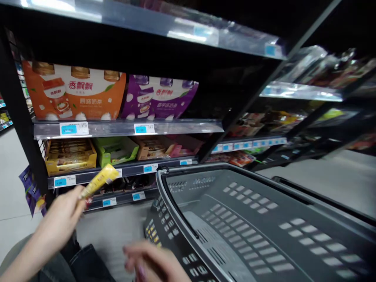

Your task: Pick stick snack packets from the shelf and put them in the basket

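In the head view, at eight o'clock, the fingers of the left hand [66,209] grasp a slim, glossy yellow packet [100,181]. Between six and seven, the right hand [157,260] is blurred, loosely curled; I cannot tell if it holds anything. At nine, an open yellow carton [57,168] holds slender wrapped packets [70,150]. Between four and five lies a rigid grey basket [210,196], pierced by rounded slots.
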`<state>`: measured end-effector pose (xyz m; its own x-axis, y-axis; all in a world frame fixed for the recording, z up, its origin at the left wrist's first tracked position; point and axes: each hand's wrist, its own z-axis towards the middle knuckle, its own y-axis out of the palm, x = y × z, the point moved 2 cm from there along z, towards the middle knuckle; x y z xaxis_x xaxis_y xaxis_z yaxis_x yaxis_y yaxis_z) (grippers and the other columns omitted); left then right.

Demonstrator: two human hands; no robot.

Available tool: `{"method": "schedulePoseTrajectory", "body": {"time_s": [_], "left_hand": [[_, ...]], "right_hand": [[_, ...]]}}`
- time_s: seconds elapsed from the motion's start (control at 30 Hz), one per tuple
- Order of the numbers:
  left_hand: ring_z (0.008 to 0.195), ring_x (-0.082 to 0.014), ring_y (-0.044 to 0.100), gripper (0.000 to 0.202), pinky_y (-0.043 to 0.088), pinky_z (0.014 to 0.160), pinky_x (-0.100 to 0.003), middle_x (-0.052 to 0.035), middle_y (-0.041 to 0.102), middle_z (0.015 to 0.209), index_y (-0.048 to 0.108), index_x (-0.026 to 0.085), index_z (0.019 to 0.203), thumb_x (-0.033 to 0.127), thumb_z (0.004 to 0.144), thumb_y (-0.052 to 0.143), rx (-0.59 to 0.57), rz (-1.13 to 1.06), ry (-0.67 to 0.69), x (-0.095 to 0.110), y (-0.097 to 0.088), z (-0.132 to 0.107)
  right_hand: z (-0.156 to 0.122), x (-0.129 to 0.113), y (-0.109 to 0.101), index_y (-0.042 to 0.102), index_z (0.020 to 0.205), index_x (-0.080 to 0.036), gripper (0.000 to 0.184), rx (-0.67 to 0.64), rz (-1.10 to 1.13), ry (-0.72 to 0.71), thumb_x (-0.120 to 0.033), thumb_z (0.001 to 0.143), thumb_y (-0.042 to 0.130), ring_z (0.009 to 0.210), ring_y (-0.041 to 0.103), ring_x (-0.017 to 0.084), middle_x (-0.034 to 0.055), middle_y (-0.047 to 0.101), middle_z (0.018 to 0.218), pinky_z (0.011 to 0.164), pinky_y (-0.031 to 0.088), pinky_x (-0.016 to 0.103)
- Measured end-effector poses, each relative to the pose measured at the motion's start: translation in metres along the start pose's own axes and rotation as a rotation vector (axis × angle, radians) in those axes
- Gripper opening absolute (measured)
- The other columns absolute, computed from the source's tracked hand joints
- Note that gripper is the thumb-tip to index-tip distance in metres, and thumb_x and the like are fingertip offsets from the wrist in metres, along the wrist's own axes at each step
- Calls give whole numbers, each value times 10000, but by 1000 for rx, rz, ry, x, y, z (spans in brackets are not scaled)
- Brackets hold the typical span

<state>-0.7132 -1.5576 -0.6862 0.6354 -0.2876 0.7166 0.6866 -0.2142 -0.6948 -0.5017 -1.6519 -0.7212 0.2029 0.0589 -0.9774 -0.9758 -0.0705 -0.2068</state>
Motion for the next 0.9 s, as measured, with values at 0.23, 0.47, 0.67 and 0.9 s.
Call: {"method": "schedulePoseTrajectory", "body": {"time_s": [0.23,0.47,0.67,0.9], "left_hand": [[456,-105,556,383,472,474,-234,-9,590,608,612,125,847,476,696,643,-709,-1166,-389,-26,134,-21],[439,-122,607,241,503,461,-224,-23,652,567,600,111,729,304,648,720,-688,-1161,-541,-52,171,-21],[392,-115,586,188,477,383,-200,-6,642,521,624,118,721,277,661,707,-790,-1069,-462,-59,154,-15],[594,-161,665,126,527,560,-244,-17,708,644,655,137,779,173,661,683,-821,-1008,-478,-48,149,-23]], "right_hand": [[52,56,20,614,841,-132,500,173,399,217,-581,624,653,451,398,73,-28,495,563,427,305,197],[44,105,16,658,631,-105,464,236,478,413,-568,604,651,398,378,56,-9,515,482,378,234,180],[40,100,9,694,684,-94,425,221,548,377,-517,656,652,342,343,24,17,567,534,352,196,177],[37,91,11,706,694,-104,441,220,447,336,-538,654,639,367,391,43,22,576,557,345,259,175]]}}
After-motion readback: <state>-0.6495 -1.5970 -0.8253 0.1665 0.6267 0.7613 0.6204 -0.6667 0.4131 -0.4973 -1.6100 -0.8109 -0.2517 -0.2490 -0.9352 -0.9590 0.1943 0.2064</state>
